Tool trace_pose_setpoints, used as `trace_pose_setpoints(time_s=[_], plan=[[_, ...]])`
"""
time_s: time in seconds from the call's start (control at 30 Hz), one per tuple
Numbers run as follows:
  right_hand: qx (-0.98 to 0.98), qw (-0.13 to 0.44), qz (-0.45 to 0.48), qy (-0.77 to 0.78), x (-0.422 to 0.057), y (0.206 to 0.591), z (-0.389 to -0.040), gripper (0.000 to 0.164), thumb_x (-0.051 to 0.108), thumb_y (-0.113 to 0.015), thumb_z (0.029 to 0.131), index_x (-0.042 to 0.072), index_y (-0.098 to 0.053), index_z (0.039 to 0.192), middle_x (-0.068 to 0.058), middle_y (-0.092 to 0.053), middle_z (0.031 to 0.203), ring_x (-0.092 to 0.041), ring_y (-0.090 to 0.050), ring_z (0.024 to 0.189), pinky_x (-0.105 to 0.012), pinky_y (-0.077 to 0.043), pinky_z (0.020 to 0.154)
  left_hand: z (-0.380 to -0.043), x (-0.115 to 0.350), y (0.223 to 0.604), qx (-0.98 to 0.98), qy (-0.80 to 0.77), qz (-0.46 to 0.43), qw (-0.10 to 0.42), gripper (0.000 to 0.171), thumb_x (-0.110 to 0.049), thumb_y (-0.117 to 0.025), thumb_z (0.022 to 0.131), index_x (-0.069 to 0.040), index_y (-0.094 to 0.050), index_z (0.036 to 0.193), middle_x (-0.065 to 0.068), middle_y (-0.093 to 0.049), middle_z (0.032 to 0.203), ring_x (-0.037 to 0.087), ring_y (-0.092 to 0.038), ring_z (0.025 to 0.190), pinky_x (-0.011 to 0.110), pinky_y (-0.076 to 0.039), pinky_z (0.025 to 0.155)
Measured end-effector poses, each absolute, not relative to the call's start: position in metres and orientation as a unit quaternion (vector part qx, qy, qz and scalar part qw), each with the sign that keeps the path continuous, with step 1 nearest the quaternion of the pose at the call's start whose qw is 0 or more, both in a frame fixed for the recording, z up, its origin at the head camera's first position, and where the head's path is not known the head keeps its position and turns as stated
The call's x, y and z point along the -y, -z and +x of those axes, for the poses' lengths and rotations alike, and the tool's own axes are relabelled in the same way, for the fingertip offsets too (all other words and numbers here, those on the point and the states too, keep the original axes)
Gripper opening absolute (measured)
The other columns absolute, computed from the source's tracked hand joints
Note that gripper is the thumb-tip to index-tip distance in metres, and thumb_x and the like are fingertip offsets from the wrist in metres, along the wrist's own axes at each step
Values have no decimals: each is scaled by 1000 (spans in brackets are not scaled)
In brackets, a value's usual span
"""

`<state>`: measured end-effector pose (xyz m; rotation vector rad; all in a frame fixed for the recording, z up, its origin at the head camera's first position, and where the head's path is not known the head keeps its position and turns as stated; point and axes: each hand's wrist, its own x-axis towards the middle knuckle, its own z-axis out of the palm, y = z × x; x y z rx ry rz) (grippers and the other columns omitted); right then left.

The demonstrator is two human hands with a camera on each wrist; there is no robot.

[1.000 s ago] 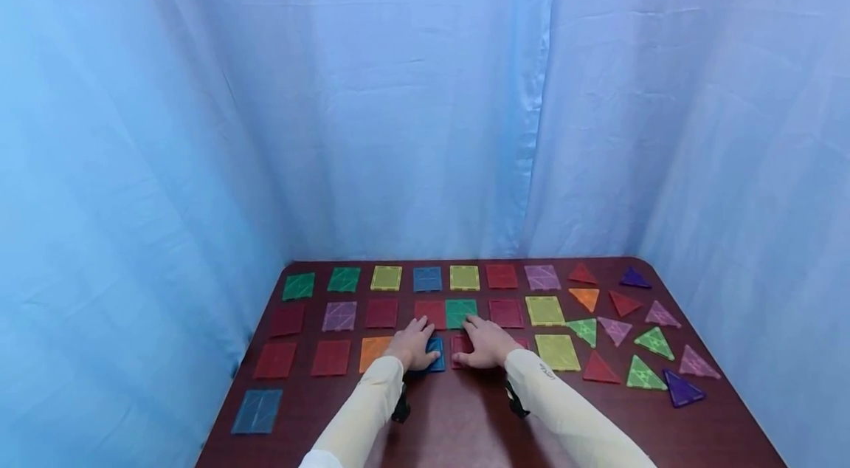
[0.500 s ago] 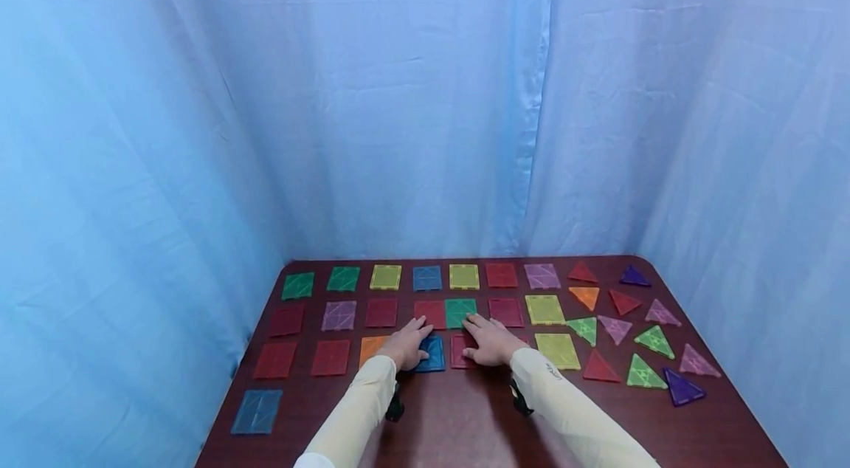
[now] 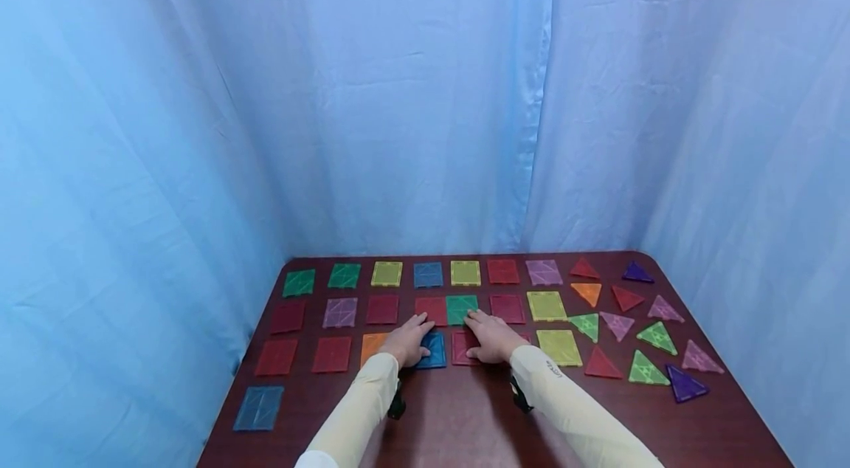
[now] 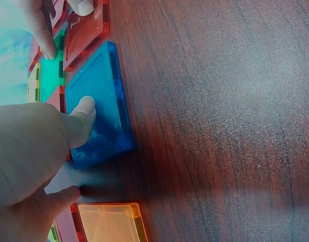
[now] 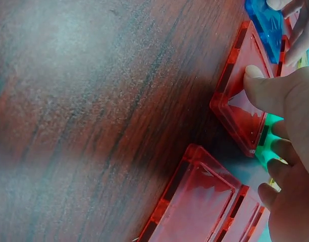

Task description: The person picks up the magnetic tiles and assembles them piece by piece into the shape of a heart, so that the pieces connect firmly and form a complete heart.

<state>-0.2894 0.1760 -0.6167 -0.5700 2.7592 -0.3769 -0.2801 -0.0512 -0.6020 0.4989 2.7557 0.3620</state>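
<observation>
Several translucent magnetic tiles lie flat in rows on the dark red-brown table. My left hand point(image 3: 403, 343) rests with its thumb on a blue square tile point(image 4: 106, 126); its fingertips reach the edge of a red square tile point(image 3: 430, 308) behind. An orange square tile point(image 3: 372, 345) is partly covered by that hand. The thumb of my right hand point(image 3: 493, 339) touches another red square tile point(image 5: 235, 93), while its fingertips lie at the near edge of a green square tile point(image 3: 461, 307). Part of one more red tile point(image 5: 195, 201) is hidden under the right hand in the head view.
Squares in green, yellow, blue, red and purple fill the left and back, such as a yellow tile point(image 3: 559, 348). Triangular tiles, including a dark purple triangle point(image 3: 685, 384), are scattered at right. A lone blue square point(image 3: 259, 409) lies front left. Pale blue curtains point(image 3: 425, 99) enclose the table.
My left hand has shifted slightly left, uncovering more of the blue square tile. The right hand has shifted a little, its thumb further right on the red tile. The tiles stay put.
</observation>
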Motion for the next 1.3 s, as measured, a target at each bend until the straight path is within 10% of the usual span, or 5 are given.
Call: trace_pose_setpoints(time_s=[1.3], plan=[[-967, 97, -197, 126, -172, 620, -298, 72, 44, -83, 82, 4, -58, 136, -16, -59, 137, -33, -60, 123, -52, -49, 105, -283, 42, 615, -982, -58, 161, 78, 57, -37, -76, 90, -23, -58, 143, 1, -50, 154, 23, -50, 140, 48, -51, 104]])
